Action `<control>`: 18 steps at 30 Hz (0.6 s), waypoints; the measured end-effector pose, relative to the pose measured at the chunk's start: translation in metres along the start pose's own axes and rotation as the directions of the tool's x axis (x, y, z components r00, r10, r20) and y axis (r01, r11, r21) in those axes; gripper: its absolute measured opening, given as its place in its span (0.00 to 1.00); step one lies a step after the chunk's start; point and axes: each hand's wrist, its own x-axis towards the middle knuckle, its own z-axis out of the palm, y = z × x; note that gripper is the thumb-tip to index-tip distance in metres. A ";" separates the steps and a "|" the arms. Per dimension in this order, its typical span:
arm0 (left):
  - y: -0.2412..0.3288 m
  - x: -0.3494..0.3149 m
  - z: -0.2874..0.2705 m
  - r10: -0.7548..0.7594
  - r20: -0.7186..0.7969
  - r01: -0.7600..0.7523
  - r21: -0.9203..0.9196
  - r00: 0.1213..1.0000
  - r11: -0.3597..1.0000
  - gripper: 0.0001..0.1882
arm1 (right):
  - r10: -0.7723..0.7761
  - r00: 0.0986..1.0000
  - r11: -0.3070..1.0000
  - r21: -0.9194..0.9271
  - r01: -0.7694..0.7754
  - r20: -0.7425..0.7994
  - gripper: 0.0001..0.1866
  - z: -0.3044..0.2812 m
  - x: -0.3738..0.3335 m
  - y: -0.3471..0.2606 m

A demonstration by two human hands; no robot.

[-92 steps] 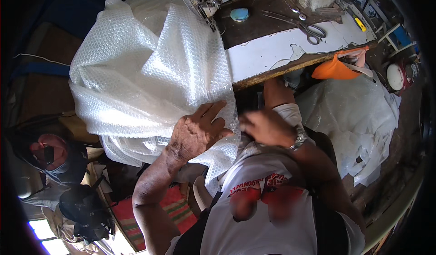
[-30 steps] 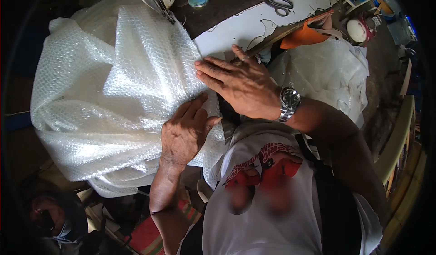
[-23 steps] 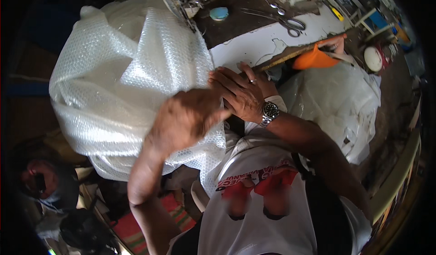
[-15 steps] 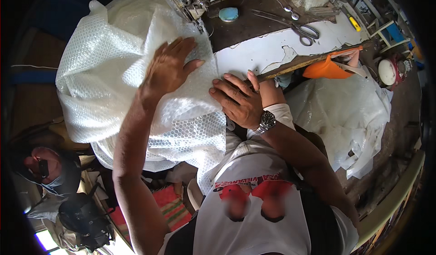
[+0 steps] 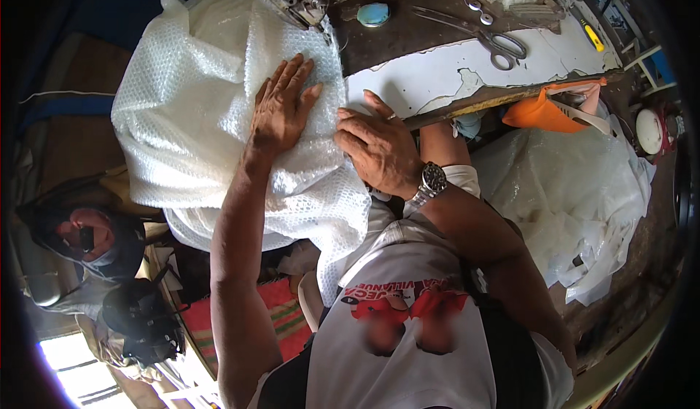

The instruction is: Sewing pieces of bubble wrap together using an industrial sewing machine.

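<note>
Evidently left hand (image 5: pixel 281 114) lay flat, fingers apart, on bubble wrap (image 5: pixel 175 132) | right hand (image 5: pixel 379 150) curled at its 3-o'clock edge, pinch couldn't be told | 12-o'clock machine (image 5: pixel 292 1) was cut off

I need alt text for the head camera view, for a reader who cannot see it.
A person's left hand lies spread on a large sheet of bubble wrap beside a sewing machine, the right hand at the wrap's right edge. On the worn worktable to the right lie scissors and a light-blue object.

Translucent bubble wrap (image 5: pixel 193 128): rumpled, heaped left of white tabletop strip (image 5: pixel 415 87).
</note>
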 end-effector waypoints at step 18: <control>-0.123 0.149 0.066 0.297 0.121 -0.247 -0.317 0.947 0.916 0.22 | 0.058 0.997 0.997 -0.041 -0.060 -0.052 0.05 -0.019 0.013 -0.006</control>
